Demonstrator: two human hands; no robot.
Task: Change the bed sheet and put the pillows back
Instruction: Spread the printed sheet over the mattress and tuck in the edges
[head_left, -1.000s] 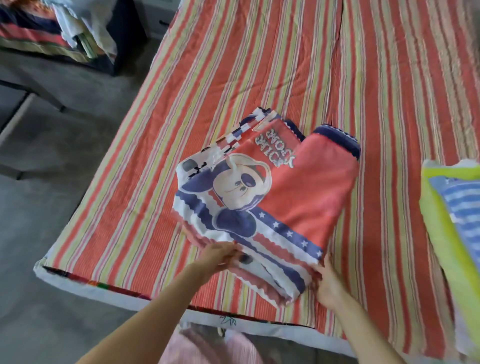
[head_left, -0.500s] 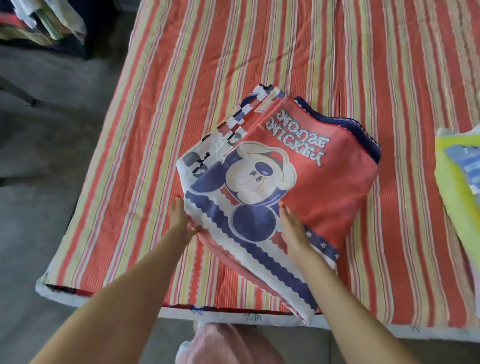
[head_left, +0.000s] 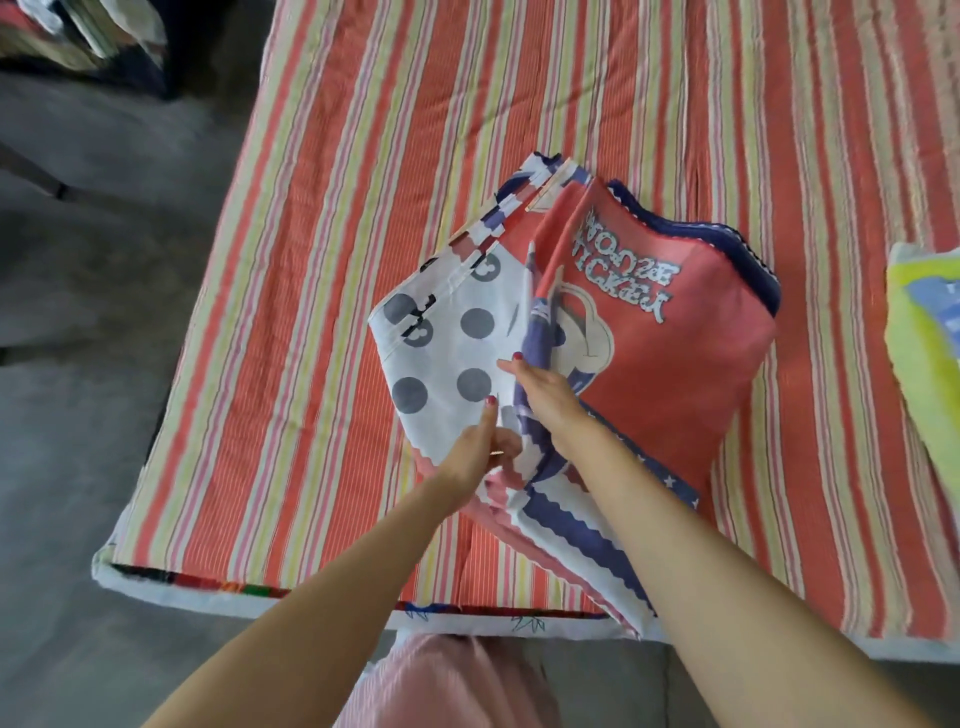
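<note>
Half a second ago the folded cartoon-print sheet (head_left: 649, 374) lay closed with the mouse face fully showing; now its top layer is peeled open down the middle, baring a white panel with grey dots on the left, and the face is partly folded under. The left hand (head_left: 475, 452), which held the sheet's left edge before, now pinches an inner layer near the fold between thumb and fingers, and the right hand (head_left: 545, 397) has shifted from lying on the print to gripping the lifted red flap, fingers curled under its edge. The sheet rests near the middle of the striped bed cover (head_left: 322, 322), its near corner hanging just past the bed's front edge. Grey floor (head_left: 93, 415) lies open to the left; bare striped cover runs behind and on both sides. At the right edge lies one yellow-green folded cloth (head_left: 924, 343). One folded sheet, two hands.
</note>
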